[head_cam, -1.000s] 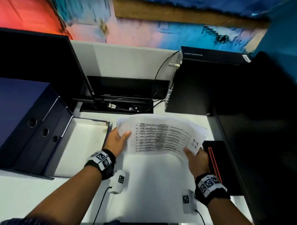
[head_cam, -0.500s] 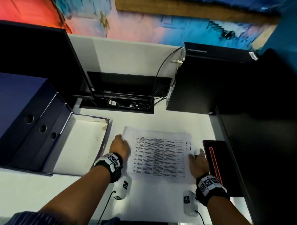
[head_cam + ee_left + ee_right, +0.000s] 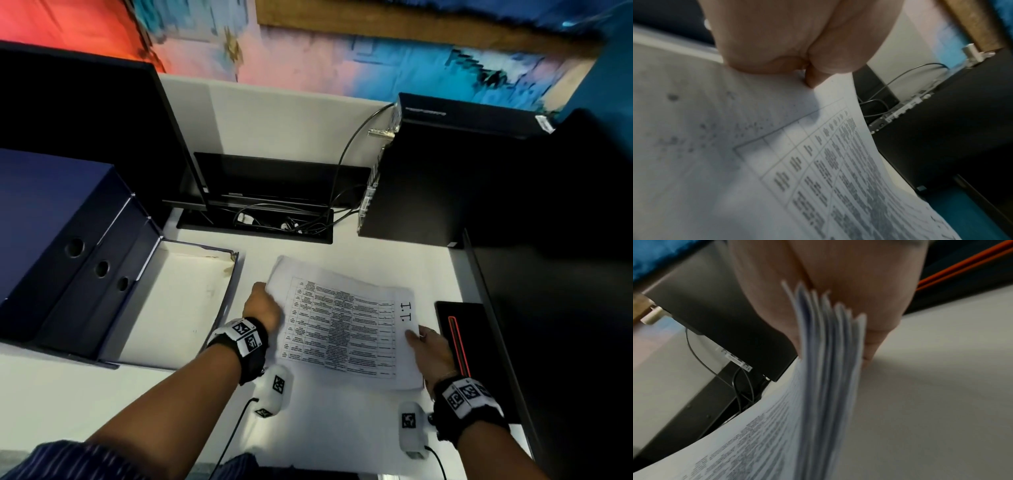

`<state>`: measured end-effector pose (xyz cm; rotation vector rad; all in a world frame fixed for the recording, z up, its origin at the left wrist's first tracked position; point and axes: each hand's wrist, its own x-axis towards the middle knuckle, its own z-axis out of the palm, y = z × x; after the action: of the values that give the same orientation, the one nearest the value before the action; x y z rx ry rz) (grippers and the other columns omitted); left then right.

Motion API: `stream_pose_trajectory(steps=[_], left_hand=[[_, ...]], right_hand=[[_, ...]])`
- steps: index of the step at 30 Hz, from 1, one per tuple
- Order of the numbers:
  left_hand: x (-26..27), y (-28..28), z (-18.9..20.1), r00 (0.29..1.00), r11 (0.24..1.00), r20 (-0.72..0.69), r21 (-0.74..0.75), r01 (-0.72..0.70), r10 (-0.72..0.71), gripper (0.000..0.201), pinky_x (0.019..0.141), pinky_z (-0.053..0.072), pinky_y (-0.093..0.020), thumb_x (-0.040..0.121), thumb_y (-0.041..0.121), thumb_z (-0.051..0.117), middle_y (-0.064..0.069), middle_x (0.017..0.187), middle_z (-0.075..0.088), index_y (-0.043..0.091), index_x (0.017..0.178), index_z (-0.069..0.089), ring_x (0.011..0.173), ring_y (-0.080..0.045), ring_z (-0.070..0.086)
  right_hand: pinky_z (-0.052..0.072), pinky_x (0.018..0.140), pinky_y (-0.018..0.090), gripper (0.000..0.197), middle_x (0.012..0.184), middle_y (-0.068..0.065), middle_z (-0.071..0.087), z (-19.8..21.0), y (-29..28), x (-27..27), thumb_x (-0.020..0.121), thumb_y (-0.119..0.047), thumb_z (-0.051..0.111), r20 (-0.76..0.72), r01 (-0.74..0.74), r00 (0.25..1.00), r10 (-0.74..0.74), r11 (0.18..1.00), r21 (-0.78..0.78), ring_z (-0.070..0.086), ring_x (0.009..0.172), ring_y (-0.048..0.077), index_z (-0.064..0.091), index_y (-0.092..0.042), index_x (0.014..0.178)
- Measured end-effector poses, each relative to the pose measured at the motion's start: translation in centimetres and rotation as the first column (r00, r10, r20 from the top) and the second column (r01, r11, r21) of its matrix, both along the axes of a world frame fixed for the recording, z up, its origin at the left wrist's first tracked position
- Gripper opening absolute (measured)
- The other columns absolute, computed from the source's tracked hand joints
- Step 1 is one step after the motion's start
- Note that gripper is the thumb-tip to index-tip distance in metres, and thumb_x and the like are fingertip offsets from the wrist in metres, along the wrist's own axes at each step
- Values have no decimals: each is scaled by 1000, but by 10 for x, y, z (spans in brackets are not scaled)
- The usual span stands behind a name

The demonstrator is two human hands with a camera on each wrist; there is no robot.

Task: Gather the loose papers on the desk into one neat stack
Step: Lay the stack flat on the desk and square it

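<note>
A stack of papers (image 3: 346,325) lies at the middle of the surface (image 3: 342,421), the left hand (image 3: 262,306) at its left edge and the right hand (image 3: 430,349) at its near right corner. Left of the papers sits an open box tray (image 3: 178,308), with a row of box files (image 3: 68,246) further left. Just right of the papers lies a flat device (image 3: 462,329). Behind the papers, at the far edge, a cable well (image 3: 260,222) is set into the surface; a monitor (image 3: 92,130) stands far left of it and a computer case (image 3: 445,171) far right.
</note>
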<state>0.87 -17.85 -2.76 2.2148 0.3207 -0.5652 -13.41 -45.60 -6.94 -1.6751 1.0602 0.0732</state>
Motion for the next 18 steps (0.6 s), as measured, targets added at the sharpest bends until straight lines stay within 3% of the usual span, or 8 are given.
stream_pose_trajectory(steps=[3, 5, 7, 9, 13, 16, 18], left_hand=[[7, 3, 13, 991, 994, 122, -100, -49, 61, 27, 77, 42, -32, 99, 5, 34, -15, 99, 60, 1, 120, 50, 96, -34, 60], [19, 13, 20, 985, 974, 147, -220, -52, 86, 27, 77, 49, -37, 97, 5, 36, -16, 99, 63, 2, 118, 53, 95, -38, 63], [31, 29, 32, 980, 948, 154, -310, -73, 126, 29, 79, 55, -43, 92, 5, 38, -19, 101, 67, 8, 114, 56, 96, -40, 65], [40, 48, 42, 974, 937, 154, -332, -106, 164, 28, 72, 53, -37, 92, 4, 38, -17, 97, 69, 12, 112, 57, 85, -34, 65], [43, 93, 49, 979, 982, 142, -145, -124, 144, 32, 66, 50, -28, 95, 6, 45, -13, 99, 70, 11, 125, 55, 76, -24, 63], [28, 131, 47, 974, 988, 177, 33, -150, 141, 40, 93, 50, -33, 94, 12, 49, -11, 112, 70, 11, 134, 54, 103, -32, 67], [8, 162, 49, 943, 983, 294, 44, -176, 156, 33, 97, 47, -34, 94, 12, 52, -7, 115, 71, 14, 126, 59, 106, -29, 67]], right_hand=[[53, 94, 52, 17, 110, 17, 72, 25, -2, 5, 96, -14, 55, 102, 52, 993, -64, 991, 121, 69, 96, 32, 67, -6, 107], [51, 96, 53, 26, 112, 13, 73, 47, 0, 10, 93, -17, 59, 189, 72, 975, -118, 970, 231, 69, 102, 32, 63, -9, 118], [52, 94, 49, 30, 112, 8, 74, 71, 5, 18, 94, -22, 59, 262, 21, 959, -105, 953, 303, 70, 103, 29, 61, -14, 123], [55, 89, 45, 24, 110, 5, 75, 92, 20, 28, 98, -19, 53, 319, -100, 948, -5, 945, 311, 72, 100, 26, 62, -15, 120], [61, 72, 31, 24, 104, 4, 77, 108, 62, 52, 98, -3, 48, 369, -243, 917, 151, 946, 216, 74, 93, 21, 67, -10, 111], [60, 69, 26, 23, 104, 5, 76, 107, 93, 67, 98, -2, 49, 354, -294, 907, 228, 944, 147, 74, 91, 18, 67, -7, 111], [59, 69, 24, 23, 102, 4, 76, 101, 114, 79, 97, -2, 49, 340, -336, 896, 285, 937, 100, 74, 89, 15, 69, -10, 105]])
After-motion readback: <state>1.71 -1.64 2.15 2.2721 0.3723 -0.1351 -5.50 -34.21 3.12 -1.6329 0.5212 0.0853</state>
